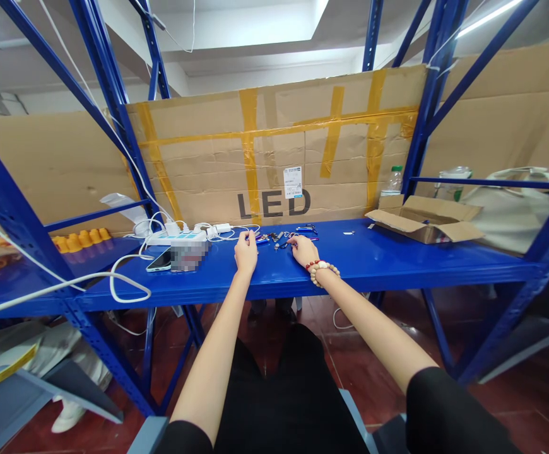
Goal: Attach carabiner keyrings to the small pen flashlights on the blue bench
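My left hand is closed upright above the blue shelf top, thumb and fingers pressed together. What it holds, if anything, is too small to make out; a bit of blue shows just right of its fingertips. My right hand, with beads at the wrist, rests lower with curled fingers at the edge of a loose group of small dark and metallic pieces. Whatever is between its fingertips is hidden. Behind the group lie thin blue pen-like pieces.
Left of my hands are a white power strip with tangled white cables and a phone. An open cardboard box stands at the right, a bottle behind it. A cardboard wall closes the back; blue posts frame the sides.
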Available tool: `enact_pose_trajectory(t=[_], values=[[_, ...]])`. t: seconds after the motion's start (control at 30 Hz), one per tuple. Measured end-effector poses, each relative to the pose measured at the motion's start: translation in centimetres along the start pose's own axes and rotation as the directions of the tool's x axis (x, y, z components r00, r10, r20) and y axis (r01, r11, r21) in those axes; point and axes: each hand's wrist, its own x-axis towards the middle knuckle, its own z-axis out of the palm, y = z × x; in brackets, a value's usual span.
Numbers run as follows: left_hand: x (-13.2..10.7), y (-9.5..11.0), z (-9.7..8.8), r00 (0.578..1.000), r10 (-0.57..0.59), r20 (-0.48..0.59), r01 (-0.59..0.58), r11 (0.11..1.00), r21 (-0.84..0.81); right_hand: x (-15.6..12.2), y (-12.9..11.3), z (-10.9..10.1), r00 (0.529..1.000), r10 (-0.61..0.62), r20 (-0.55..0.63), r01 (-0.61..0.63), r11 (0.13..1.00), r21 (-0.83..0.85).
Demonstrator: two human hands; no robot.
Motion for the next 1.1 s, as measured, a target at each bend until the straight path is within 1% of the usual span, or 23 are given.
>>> enact_pose_trajectory(t=[0.13,0.33,0.47,0.53,0.6,0.7,0.77,0.87,0.97,1.1], values=[[0.0,-0.1,0.2,0.996,-0.004,0.085,-0.001,0.998,0.056,-0.1,0.0,0.0,1.000,0.014,-0.006,-0.014,1.000,-0.014],[-0.2,-0.3,0.4,0.981,-0.007,0.192,-0.014,0.994,0.108,-0.3,0.0,-0.1,0.992,0.101,-0.072,-0.107,0.991,-0.077],[-0.3,-0.3,0.4,0.973,0.006,0.232,-0.034,0.992,0.120,-0.3,0.1,0.1,0.989,0.138,-0.051,-0.142,0.986,-0.086],[-0.3,-0.4,0.3,0.971,0.018,0.237,-0.048,0.992,0.121,-0.2,0.2,0.3,0.995,0.097,-0.022,-0.099,0.992,-0.074],[-0.3,-0.4,0.3,0.970,0.040,0.238,-0.070,0.991,0.116,0.0,0.2,0.5,1.000,0.018,0.007,-0.018,0.999,-0.052],[-0.3,-0.4,0.3,0.967,0.089,0.240,-0.115,0.988,0.100,0.5,0.2,0.9,0.995,-0.090,0.042,0.091,0.996,-0.023],[-0.3,-0.5,0.3,0.961,0.132,0.244,-0.155,0.985,0.075,1.0,0.2,1.0,0.989,-0.134,0.064,0.135,0.991,-0.022],[-0.2,-0.6,0.5,0.938,0.222,0.265,-0.231,0.973,0.004,2.0,0.1,0.9,0.982,-0.160,0.098,0.166,0.984,-0.063],[0.0,-0.7,0.7,0.913,0.302,0.273,-0.296,0.953,-0.067,3.3,0.0,0.7,0.976,-0.175,0.127,0.193,0.969,-0.153],[0.1,-0.8,0.7,0.895,0.357,0.267,-0.338,0.934,-0.115,4.9,-1.1,1.5,0.970,-0.179,0.167,0.219,0.940,-0.263]])
